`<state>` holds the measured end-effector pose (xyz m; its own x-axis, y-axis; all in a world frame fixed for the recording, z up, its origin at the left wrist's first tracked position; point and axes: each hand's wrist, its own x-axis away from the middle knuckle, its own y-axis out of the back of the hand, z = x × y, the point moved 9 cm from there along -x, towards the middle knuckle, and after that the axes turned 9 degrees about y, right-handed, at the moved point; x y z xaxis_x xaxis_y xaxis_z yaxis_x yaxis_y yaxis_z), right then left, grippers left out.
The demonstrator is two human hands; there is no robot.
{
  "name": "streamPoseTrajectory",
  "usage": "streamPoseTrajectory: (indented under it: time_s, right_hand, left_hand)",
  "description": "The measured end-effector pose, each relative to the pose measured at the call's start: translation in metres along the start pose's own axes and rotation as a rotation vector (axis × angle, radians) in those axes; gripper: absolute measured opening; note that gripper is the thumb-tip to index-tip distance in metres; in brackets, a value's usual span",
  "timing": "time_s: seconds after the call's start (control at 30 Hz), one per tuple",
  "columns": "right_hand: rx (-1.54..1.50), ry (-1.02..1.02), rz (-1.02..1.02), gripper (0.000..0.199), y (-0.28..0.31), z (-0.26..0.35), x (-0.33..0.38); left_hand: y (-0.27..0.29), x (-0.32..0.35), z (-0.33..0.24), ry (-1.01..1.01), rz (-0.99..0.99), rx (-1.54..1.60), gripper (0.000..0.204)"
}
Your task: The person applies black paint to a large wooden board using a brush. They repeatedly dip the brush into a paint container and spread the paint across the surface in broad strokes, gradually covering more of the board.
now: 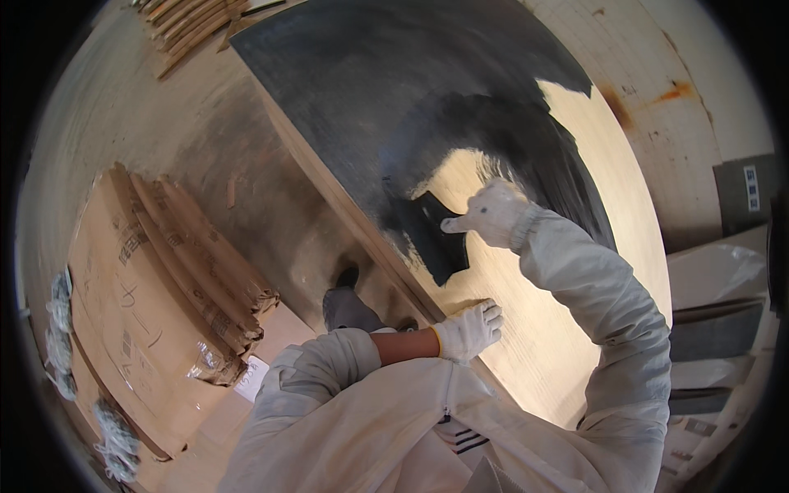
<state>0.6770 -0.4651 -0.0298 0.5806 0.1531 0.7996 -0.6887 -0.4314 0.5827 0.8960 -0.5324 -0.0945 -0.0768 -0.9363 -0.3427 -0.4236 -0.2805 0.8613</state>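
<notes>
The big wooden board [534, 329] lies flat before the person, and I judge the painting to be a little more than half done: the far part of the board is already covered with black paint [370, 82], dark and even, while the near part and a patch at the far right corner show pale bare wood. The edge of the black is ragged and curved, with thinner, streaky paint where it meets the bare wood. The right hand [493, 212], in a white glove, is closed around the handle of a flat black paint pad [436, 234], which lies pressed on the board just at the border of the painted area, with a fresh wet stripe below it. The left hand [470, 329], also in a white work glove, holds nothing; its fingers are slightly bent and it rests on the bare wood at the near edge of the board, as if to steady the body. The person wears a white overall, and a dark shoe [349, 304] shows left of the board edge. Left of the board the floor [164, 123] is dusty concrete, and a pile of flattened cardboard boxes [164, 304] lies there. Beyond the far left corner of the board are some thin wooden strips [193, 29]. Right of the board stands a stained pale wall [657, 99], and below it some stacked panels [715, 329].
</notes>
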Motion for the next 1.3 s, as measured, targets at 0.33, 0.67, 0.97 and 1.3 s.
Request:
streamPoseTrajectory:
  time_s: [0.33,0.67,0.97,1.3]
  right_hand:
    - [-0.347,-0.17,-0.207,0.072,-0.085,-0.02,0.054]
    - [-0.936,-0.581,-0.742,0.071,-0.291,0.014,0.149]
    - [-1.327,-0.947,-0.696,0.062,-0.386,0.076,0.25]
    - [-1.366,-1.923,-0.632,0.051,-0.669,0.108,0.407]
  left_hand:
    - [-0.02,-0.015,-0.024,0.032,-0.046,0.152,0.029]
    - [-0.009,-0.02,-0.038,0.092,-0.18,0.153,0.027]
    - [-0.019,-0.025,-0.045,0.116,-0.194,0.037,0.033]
    - [-0.027,-0.02,-0.042,0.143,-0.207,-0.017,0.035]
